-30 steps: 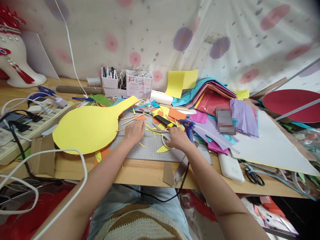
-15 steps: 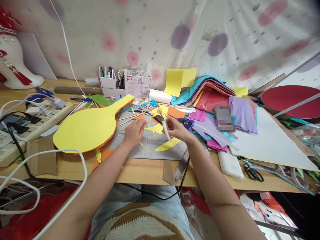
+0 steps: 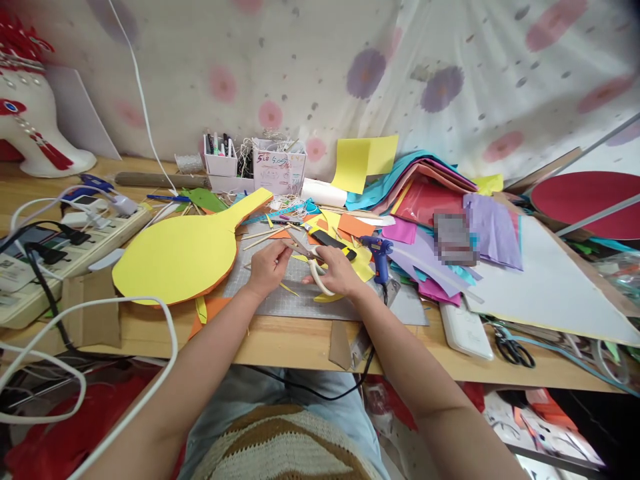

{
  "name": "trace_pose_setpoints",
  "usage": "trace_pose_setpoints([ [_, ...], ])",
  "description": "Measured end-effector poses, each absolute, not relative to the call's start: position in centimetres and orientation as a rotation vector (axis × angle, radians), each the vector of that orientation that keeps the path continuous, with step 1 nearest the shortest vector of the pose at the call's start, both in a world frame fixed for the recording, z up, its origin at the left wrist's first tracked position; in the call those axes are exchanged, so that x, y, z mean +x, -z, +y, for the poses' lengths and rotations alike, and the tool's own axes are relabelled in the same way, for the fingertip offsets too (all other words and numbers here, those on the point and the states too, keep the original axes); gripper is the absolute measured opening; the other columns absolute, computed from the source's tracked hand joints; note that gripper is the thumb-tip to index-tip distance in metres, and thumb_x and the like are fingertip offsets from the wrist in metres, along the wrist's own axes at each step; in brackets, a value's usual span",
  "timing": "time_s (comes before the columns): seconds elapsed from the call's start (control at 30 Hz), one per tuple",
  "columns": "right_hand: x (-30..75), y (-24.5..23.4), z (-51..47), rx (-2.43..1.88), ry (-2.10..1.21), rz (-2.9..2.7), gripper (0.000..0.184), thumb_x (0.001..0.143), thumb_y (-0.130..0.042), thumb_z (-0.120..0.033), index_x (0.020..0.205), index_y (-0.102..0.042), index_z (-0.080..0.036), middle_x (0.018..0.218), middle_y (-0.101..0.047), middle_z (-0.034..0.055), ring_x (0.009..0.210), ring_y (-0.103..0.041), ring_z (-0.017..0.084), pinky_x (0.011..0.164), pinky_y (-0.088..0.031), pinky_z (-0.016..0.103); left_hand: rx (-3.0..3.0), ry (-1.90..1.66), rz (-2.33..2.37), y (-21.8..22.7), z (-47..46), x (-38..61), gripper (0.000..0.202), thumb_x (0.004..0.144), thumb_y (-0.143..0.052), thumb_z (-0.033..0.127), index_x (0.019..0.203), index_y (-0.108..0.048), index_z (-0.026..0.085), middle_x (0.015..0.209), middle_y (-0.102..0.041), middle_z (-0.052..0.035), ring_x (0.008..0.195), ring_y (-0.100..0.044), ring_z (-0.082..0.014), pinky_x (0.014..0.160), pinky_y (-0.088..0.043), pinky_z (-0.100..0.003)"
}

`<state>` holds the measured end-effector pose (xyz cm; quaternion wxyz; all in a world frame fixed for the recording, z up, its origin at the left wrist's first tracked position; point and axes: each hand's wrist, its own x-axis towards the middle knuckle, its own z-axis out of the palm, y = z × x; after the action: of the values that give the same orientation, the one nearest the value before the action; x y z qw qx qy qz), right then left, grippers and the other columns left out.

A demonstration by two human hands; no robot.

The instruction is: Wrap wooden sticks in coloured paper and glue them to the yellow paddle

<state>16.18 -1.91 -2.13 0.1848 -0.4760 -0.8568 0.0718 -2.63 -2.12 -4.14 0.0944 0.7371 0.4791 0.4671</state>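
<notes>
Gripping white-handled scissors [image 3: 314,271] in the right hand [image 3: 339,270] over a grey mat [image 3: 280,307]; pressing together the fingertips of the left hand [image 3: 268,267] beside the blades [image 3: 301,244], hiding any contents

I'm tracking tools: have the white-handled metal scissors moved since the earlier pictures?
Yes: the white-handled metal scissors moved left, away from the blue pistol-shaped glue gun.

White-handled scissors [image 3: 315,269] slant over the gray mat [image 3: 285,305], blades parted.
</notes>
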Motion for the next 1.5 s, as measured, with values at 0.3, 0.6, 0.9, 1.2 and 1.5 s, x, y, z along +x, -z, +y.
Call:
trace_pose_setpoints([
  [0.3, 15.9, 2.1, -2.2, -1.374, -0.155, -2.441, 0.037, 0.072, -0.051, -0.056, 0.07, -0.043, -0.02, 0.069, -0.054, 0.0007, 0.062, -0.045, 0.013, 0.061, -0.028, 0.024, 2.212, -1.43, 1.412, 3.6, -2.2, -2.6, 0.028, 0.087, -0.037, 0.032, 0.09, -0.061, 0.017, 0.085, -0.067, -0.0051, 0.078, -0.061, -0.0137, 0.069, -0.045, -0.024],
  [0.6, 15.4, 2.6, -2.3, -1.417, -0.19, -2.388, 0.038, 0.074, -0.048, -0.058, 0.07, -0.043, -0.02, 0.067, -0.053, 0.0001, 0.062, -0.045, 0.014, 0.06, -0.029, 0.024, 2.206, -1.412, 1.401, 3.6, -2.3, -2.6, 0.029, 0.087, -0.036, 0.033, 0.087, -0.061, 0.018, 0.085, -0.067, -0.0059, 0.08, -0.06, -0.0143, 0.071, -0.045, -0.025],
  [0.9, 15.7, 2.9, -2.0, -1.367, -0.147, -2.361, 0.037, 0.078, -0.046, -0.054, 0.066, -0.045, -0.019, 0.065, -0.054, 0.0007, 0.061, -0.046, 0.012, 0.058, -0.027, 0.023, 2.187, -1.394, 1.359, 3.9, -2.1, -2.8, 0.032, 0.087, -0.035, 0.036, 0.084, -0.061, 0.018, 0.075, -0.064, -0.0038, 0.072, -0.058, -0.0134, 0.066, -0.044, -0.024],
  [1.2, 15.8, 2.8, -1.8, -1.317, -0.096, -2.432, 0.035, 0.078, -0.045, -0.054, 0.074, -0.046, -0.019, 0.071, -0.055, 0.0017, 0.064, -0.047, 0.014, 0.063, -0.029, 0.025, 2.277, -1.336, 1.335, 4.4, -1.9, -3.0, 0.032, 0.086, -0.036, 0.037, 0.087, -0.062, 0.019, 0.089, -0.068, -0.0056, 0.085, -0.061, -0.0157, 0.076, -0.046, -0.028],
  [1.5, 15.5, 2.8, -2.1, -1.385, -0.114, -2.386, 0.036, 0.078, -0.044, -0.055, 0.072, -0.046, -0.02, 0.067, -0.055, 0.0017, 0.065, -0.048, 0.015, 0.058, -0.027, 0.024, 2.245, -1.317, 1.358, 4.4, -1.9, -2.9, 0.032, 0.085, -0.036, 0.036, 0.087, -0.063, 0.019, 0.089, -0.069, -0.0061, 0.083, -0.063, -0.0158, 0.073, -0.047, -0.027],
])
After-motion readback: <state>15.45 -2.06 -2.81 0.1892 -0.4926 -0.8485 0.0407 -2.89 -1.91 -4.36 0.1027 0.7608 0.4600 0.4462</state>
